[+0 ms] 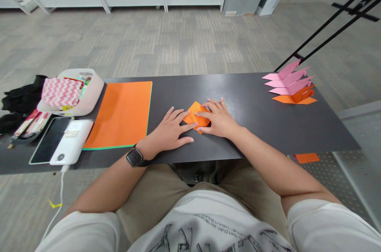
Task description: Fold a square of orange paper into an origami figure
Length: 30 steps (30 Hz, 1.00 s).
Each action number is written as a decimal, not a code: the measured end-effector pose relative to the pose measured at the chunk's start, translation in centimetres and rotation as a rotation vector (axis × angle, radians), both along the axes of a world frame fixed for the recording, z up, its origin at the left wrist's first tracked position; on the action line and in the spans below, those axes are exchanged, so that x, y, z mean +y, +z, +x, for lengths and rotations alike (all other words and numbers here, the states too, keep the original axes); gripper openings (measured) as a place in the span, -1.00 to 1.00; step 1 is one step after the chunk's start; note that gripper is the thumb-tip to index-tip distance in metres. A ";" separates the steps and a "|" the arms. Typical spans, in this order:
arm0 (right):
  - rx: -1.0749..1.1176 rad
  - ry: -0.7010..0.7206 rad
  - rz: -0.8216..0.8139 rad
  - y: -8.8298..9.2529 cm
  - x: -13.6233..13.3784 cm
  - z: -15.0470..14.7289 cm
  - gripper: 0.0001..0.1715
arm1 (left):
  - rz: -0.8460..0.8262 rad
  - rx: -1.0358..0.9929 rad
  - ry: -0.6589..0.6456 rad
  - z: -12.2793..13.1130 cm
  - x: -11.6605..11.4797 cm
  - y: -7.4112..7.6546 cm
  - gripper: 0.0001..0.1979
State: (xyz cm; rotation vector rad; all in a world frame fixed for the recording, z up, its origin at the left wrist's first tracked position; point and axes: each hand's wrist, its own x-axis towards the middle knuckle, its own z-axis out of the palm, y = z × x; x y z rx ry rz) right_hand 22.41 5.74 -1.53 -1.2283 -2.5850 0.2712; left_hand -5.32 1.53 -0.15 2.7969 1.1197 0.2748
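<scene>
A small folded piece of bright orange paper (195,108) lies on the long dark grey, smooth-topped surface (238,89), near its front edge and in front of the seated person. Both bare hands are on it. The left hand (163,133) reaches in from the left, palm down, its fingers spread wide, with fingertips on the paper's left and lower edges and the thumb extended just below. The right hand (222,120) covers the paper's right part, fingers fanned apart, its index finger lying across the top and its thumb by the lower edge. Neither hand is closed around the paper. A black square-faced wristwatch (135,157) sits on the left wrist.

Left of the hands lies a flat stack of large orange paper sheets (122,113) with a green edge showing. Beyond it stand a white plastic basket (94,91) holding a pink-and-white zigzag-patterned item (61,91), a dark-screened phone (50,139) and, touching the phone, a white power bank (71,141) with a white cable (62,188) plugged in.

At the far right end of the surface, three pink folded-paper birds (287,79) and one orange folded-paper bird (297,96) stand close together in a row, well apart from the hands.
</scene>
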 end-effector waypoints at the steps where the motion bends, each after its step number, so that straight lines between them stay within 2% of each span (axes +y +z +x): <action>1: -0.003 0.002 -0.004 0.1 0.0 0.0 -0.31 | -0.002 -0.013 -0.005 0.1 0.0 0.1 -0.46; 10: -0.031 0.031 -0.039 0.3 -0.1 0.3 -0.17 | -0.047 0.002 -0.092 -0.2 -0.2 0.0 -0.43; 14: -0.004 0.058 -0.061 0.3 0.2 0.9 -0.12 | -0.069 -0.006 -0.090 0.0 -0.2 0.2 -0.44; 18: 0.113 0.078 -0.085 0.4 1.0 2.6 -0.35 | -0.052 -0.030 -0.065 0.6 -0.3 0.7 -0.51; 22: 0.182 -0.036 -0.032 0.2 1.7 4.5 -0.54 | -0.051 -0.033 -0.075 1.0 0.0 0.8 -0.60; 27: 0.147 -0.090 -0.029 -0.3 1.8 5.1 -0.63 | -0.077 0.015 -0.077 2.3 1.1 1.0 -0.65; 30: 0.155 -0.080 -0.042 -0.4 1.8 5.0 -0.65 | -0.073 0.020 -0.018 3.5 1.6 1.2 -0.68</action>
